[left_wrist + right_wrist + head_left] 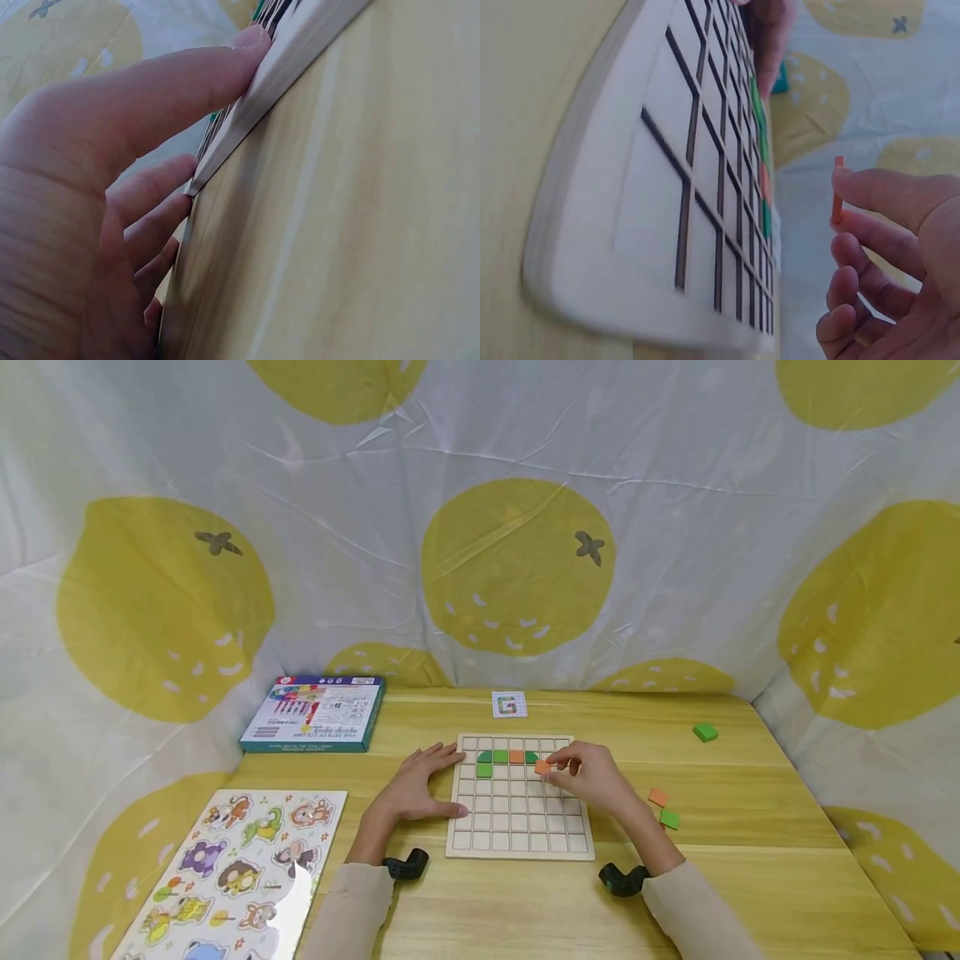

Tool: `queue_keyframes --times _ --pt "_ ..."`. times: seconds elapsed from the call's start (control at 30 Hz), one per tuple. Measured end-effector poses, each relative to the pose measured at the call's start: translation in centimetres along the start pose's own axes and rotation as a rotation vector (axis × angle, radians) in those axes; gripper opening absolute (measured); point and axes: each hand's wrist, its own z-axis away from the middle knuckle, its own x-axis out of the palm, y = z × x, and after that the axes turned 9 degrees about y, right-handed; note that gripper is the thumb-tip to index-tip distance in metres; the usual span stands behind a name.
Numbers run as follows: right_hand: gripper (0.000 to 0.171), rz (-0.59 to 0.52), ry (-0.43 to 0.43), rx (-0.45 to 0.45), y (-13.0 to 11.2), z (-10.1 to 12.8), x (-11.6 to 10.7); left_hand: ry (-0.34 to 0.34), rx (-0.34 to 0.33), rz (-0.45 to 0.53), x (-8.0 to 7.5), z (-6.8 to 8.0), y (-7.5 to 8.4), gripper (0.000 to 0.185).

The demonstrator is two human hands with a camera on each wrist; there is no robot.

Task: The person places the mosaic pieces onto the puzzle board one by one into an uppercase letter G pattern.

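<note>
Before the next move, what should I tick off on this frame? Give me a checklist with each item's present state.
1. Tile gripped: ok. The right hand pinches an orange tile between thumb and finger.
2. Board steadied: ok. The left hand touches the left edge of the grid board.
3. Held tile seated in a cell: not ok. It is in the fingers.
4. Layout matches the pattern card: cannot tell. Its print is too small.
5. Spare tiles clear of the board: ok. A green piece and others lie to its right on the table.
</note>
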Motion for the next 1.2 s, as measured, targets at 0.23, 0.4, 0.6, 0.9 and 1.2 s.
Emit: queue_keyframes --times 0.23,0.4,0.6,0.9,1.2 --pt "0.018 -0.045 -0.055 -0.011 -1.0 -0.6 2.9 -0.007 -0.002 -0.013 -0.1 0.0 0.0 0.096" --pt "0.016 -0.039 -0.082 -0.015 -1.6 -1.0 4.9 -0.001 -0.009 -0.009 -0.1 0.0 0.1 0.096" --pt "0.020 -0.042 -0.118 -0.017 -2.6 -1.4 6.5 0.002 -0.005 -0.012 -0.1 0.0 -0.1 0.096" --pt "0.023 0.002 -0.151 -0.023 -3.4 -2.1 7.9 0.004 -0.002 -0.003 -0.1 -0.2 0.0 0.096" --pt "0.024 0.037 -0.151 -0.028 -3.7 -2.3 8.6 0.000 -0.020 0.000 -0.1 -0.1 -0.1 0.095"
